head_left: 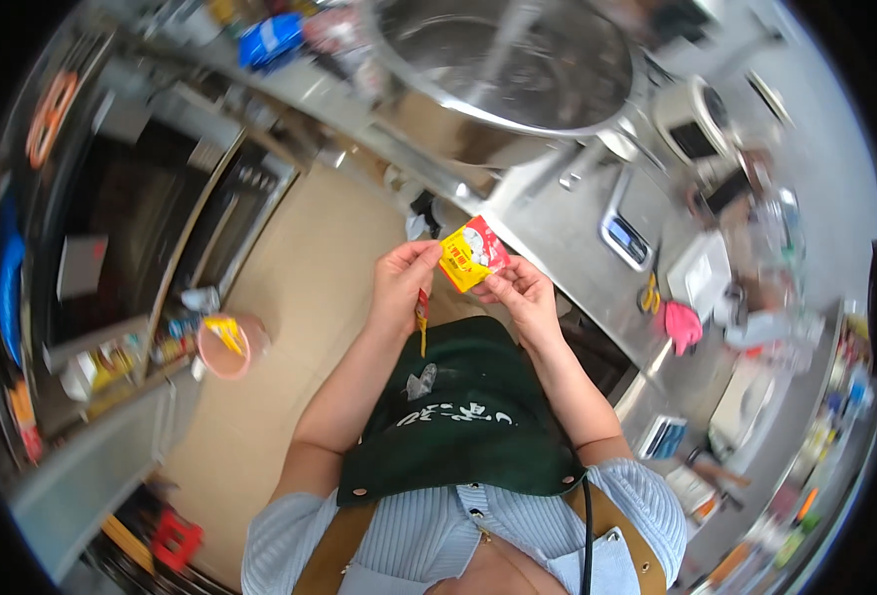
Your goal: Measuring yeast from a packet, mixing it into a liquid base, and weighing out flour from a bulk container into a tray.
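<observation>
A small yellow and red sachet (473, 254) is held up in front of my dark green apron (448, 382). My left hand (399, 286) pinches its left edge between thumb and finger. From that hand's lower fingers hangs a thin red and yellow strip (422, 322), which looks like a torn piece of packaging. My right hand (526, 299) grips the sachet's lower right side, thumb in front. Whether the sachet is torn open cannot be made out.
Ahead, a large metal pot (438, 94) stands at the steel counter (548, 233). On the right lie a scale (627, 238), yellow-handled scissors (649, 296), a white container (699, 275) and a pink cloth (683, 327). Leftward are an oven (126, 238) and a pink bin (228, 359).
</observation>
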A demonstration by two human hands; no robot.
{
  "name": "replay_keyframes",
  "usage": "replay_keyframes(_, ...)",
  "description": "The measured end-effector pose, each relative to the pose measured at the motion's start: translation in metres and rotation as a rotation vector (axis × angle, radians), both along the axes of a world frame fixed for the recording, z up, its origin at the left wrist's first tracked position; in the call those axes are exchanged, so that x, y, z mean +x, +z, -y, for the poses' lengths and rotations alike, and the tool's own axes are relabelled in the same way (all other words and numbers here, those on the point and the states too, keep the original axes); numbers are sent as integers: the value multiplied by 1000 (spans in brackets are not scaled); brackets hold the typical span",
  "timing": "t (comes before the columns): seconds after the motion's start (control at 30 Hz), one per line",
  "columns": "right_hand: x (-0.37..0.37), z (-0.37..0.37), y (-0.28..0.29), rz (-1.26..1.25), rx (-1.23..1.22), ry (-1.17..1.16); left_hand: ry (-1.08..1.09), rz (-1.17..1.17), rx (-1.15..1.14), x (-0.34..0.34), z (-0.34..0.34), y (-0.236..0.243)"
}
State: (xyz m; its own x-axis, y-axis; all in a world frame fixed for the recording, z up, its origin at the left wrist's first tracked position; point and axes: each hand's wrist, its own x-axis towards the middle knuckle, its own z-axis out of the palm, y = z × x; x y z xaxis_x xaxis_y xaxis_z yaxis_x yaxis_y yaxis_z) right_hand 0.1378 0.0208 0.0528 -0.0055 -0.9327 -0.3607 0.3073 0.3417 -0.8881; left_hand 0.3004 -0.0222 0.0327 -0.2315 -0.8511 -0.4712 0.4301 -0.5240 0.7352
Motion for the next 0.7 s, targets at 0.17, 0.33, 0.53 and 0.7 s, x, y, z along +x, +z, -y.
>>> replay_keyframes(0.17,-56,-37,18,-84,-133,-378,-194,-141,89,-94,-24,16)
replay_keyframes(0.33,-145,-72,28,-83,-34,-520,-488,82,-72,-172,-34,27)
replay_keyframes(0.53,-232,-103,24,-137,-112,-408,-657,267,-362,-268,-25,59)
replay_keyframes(0.7,-277,-111,21,-109,-192,-435,-622,268,-388,-315,-38,47)
